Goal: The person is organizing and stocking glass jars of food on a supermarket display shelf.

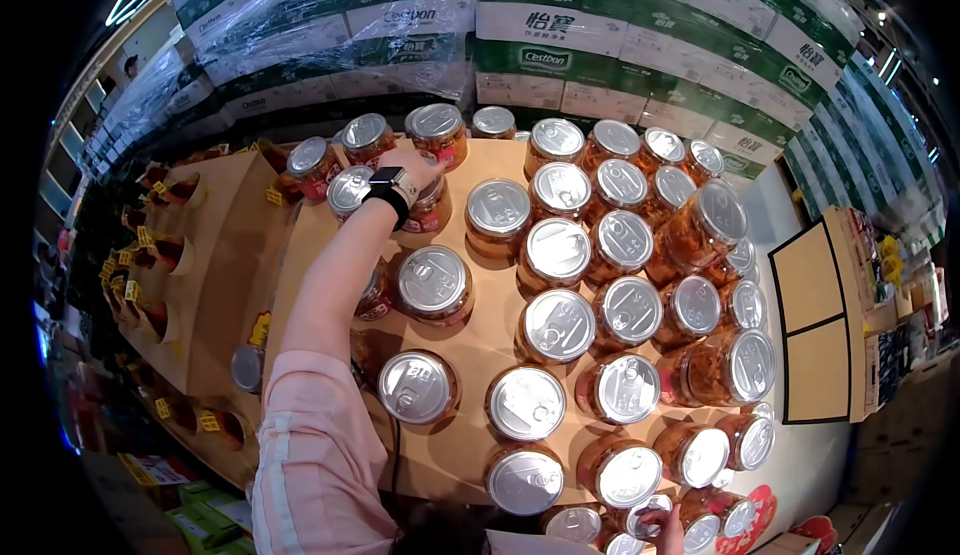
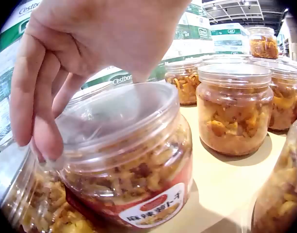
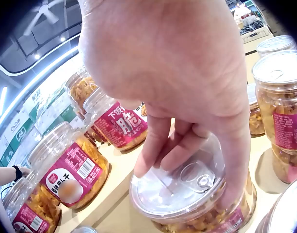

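In the head view the left hand reaches over a clear jar at the back left. The left wrist view shows this hand above a slightly tilted jar of orange-brown food with a red label, its bent fingers against the rim and the thumb hidden. At the head view's bottom edge, the right hand is among jars. Up close, the right hand holds a silver-lidded jar from above, fingers on the lid and thumb down its side.
Rows of silver-lidded jars cover the right of the tan table; one jar stands higher than its neighbours. Stacked green-and-white cartons rise behind. Smaller containers line a lower shelf at the left, and a pinboard-like panel stands at the right.
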Available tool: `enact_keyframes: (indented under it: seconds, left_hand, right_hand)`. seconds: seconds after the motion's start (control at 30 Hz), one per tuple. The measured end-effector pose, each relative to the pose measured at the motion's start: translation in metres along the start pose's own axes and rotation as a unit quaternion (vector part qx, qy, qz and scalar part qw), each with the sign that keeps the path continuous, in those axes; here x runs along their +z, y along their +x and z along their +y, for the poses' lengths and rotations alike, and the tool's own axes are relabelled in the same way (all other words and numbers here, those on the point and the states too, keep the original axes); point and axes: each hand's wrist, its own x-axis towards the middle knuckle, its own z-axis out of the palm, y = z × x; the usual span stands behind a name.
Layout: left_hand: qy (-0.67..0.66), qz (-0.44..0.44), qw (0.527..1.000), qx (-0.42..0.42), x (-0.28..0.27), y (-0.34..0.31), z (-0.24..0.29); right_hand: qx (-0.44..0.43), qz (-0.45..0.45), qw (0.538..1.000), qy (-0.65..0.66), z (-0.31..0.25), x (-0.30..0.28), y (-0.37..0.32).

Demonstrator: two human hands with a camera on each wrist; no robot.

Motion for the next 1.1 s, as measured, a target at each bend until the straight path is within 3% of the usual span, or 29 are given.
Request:
enact_keyframes:
  seconds: [0.03, 0.07, 0.17, 0.2, 0.3, 0.5, 0.57, 0.63, 0.77, 0.83, 0.9, 1.0, 1.03, 1.07, 1.1]
  left_hand:
    - [0.009, -0.001, 1.000, -0.009, -0.002, 0.001, -0.004]
    - [0.000, -0.077, 0.997, -0.016, -0.007, 0.005, -0.008]
    - [-0.021, -0.042, 0.996, 0.074, -0.001, -0.005, -0.015]
    - [-0.007, -0.086, 0.987, 0.133, 0.003, -0.002, -0.019]
    - [-0.020, -0.082, 0.983, 0.164, 0.003, -0.006, -0.031]
    - [-0.107, 0.026, 0.978, 0.180, -0.004, -0.030, -0.043]
    - [-0.142, 0.065, 0.971, 0.180, -0.027, -0.037, -0.054]
    - [-0.122, 0.072, 0.980, 0.143, -0.081, -0.067, -0.053]
    - [-0.111, 0.188, 0.970, 0.110, -0.154, -0.116, -0.071]
    - [-0.095, 0.269, 0.954, 0.093, -0.187, -0.145, -0.080]
    - [-0.113, 0.295, 0.946, 0.071, -0.229, -0.191, -0.083]
    - [-0.128, 0.416, 0.896, 0.091, -0.274, -0.239, -0.110]
    - [-0.096, 0.443, 0.890, 0.050, -0.294, -0.281, -0.104]
    - [-0.173, 0.462, 0.860, 0.128, -0.308, -0.293, -0.120]
    - [-0.195, 0.473, 0.850, 0.122, -0.325, -0.333, -0.114]
  right_hand:
    - [0.002, 0.000, 1.000, 0.002, 0.000, 0.000, 0.000]
    - [0.005, -0.001, 1.000, 0.001, 0.000, 0.000, -0.001]
    - [0.003, -0.003, 1.000, 0.003, -0.003, -0.001, 0.001]
    - [0.002, -0.003, 1.000, 0.004, -0.003, -0.002, 0.001]
    - [-0.003, -0.007, 1.000, 0.010, -0.001, -0.003, 0.001]
    - [-0.031, -0.014, 0.998, 0.045, 0.009, -0.003, -0.002]
    - [-0.039, -0.009, 0.999, 0.036, 0.007, 0.001, 0.000]
    - [-0.051, -0.044, 0.998, -0.013, -0.057, 0.029, -0.044]
    - [-0.127, -0.085, 0.988, -0.012, -0.037, 0.019, -0.029]
    - [-0.128, -0.111, 0.986, -0.009, -0.046, 0.020, -0.034]
    - [-0.119, -0.129, 0.985, 0.004, -0.032, 0.019, -0.016]
    - [-0.093, -0.153, 0.984, 0.012, -0.047, 0.022, -0.032]
    - [-0.100, -0.153, 0.983, 0.000, -0.045, 0.021, -0.029]
    - [-0.112, -0.154, 0.982, 0.009, -0.046, 0.021, -0.034]
    - [-0.121, -0.155, 0.980, 0.017, -0.046, 0.021, -0.038]
